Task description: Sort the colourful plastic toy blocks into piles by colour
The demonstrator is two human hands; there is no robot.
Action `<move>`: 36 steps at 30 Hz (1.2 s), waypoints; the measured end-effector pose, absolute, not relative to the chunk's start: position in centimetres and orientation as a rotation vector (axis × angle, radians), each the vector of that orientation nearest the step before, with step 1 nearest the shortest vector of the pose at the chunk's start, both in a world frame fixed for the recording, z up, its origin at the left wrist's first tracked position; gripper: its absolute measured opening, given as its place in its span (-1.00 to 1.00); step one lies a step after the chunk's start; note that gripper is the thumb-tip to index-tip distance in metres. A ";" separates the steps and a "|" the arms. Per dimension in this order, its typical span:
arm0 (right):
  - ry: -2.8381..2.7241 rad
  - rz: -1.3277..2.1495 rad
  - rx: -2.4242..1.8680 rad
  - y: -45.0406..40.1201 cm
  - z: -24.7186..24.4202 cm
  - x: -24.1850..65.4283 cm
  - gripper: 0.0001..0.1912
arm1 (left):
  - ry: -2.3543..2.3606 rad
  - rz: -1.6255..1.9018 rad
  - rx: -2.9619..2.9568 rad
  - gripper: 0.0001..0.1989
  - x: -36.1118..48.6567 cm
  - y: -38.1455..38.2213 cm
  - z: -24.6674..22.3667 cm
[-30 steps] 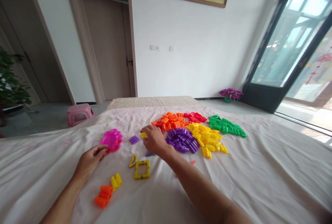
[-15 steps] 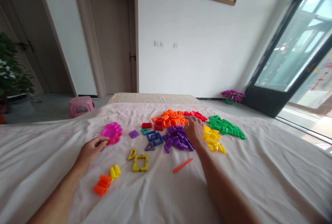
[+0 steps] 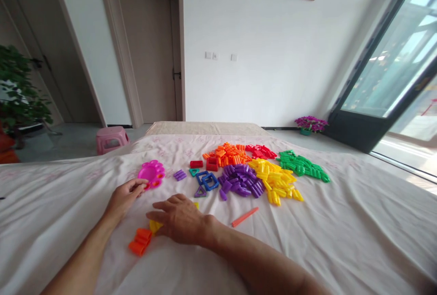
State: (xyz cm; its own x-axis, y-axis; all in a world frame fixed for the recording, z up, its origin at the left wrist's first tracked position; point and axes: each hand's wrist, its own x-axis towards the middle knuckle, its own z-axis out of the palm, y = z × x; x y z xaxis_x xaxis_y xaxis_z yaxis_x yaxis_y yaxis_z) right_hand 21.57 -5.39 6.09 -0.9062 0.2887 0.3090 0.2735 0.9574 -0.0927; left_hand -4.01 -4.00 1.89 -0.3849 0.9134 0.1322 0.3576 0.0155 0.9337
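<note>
My left hand [image 3: 128,195] pinches the near edge of a pink flower-shaped tray [image 3: 147,173], which lies on the cloth. Orange shows in a few of the tray's small wells. With fingers spread, my right hand [image 3: 180,220] reaches over the near left of the cloth. Its fingertips and thumb are around a small yellow plastic block [image 3: 155,226]; whether they touch it I cannot tell. Beside that lie joined orange tube blocks [image 3: 140,241]. The hand covers most of the yellow frame pieces behind it.
Piles of orange blocks [image 3: 228,155], red blocks [image 3: 261,151], purple blocks [image 3: 241,181], yellow blocks [image 3: 275,176] and green blocks [image 3: 302,166] spread across the far cloth. Blue square frames [image 3: 210,181] and a salmon stick [image 3: 245,217] lie nearer. A pink stool [image 3: 112,140] stands beyond.
My right hand has come back from the block piles to the yellow block at near left, uncovering the yellow pile. My left hand stays at the tray. The view has shifted slightly.
</note>
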 end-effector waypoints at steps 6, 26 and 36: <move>-2.810 0.048 -0.382 -5.2 4.9 20.9 -0.71 | 1.808 1.335 1.305 -0.56 -4.6 -3.6 1.2; -1.678 -0.103 -2.172 6.4 12.8 44.3 -0.52 | 1.843 1.290 1.304 -0.51 -4.5 -3.9 1.2; -2.273 0.300 -1.123 1.8 11.8 31.3 -0.61 | 1.802 1.365 1.258 -0.53 -4.4 -3.8 1.2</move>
State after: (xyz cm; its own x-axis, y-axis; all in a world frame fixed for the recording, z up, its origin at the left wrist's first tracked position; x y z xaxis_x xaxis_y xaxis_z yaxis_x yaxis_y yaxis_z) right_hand 31.32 1.76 11.83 -0.4771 0.7828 0.3996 0.6521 0.6201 -0.4363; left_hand -4.42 -3.83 1.22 -0.4127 0.9044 0.1084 0.3490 0.0471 0.9360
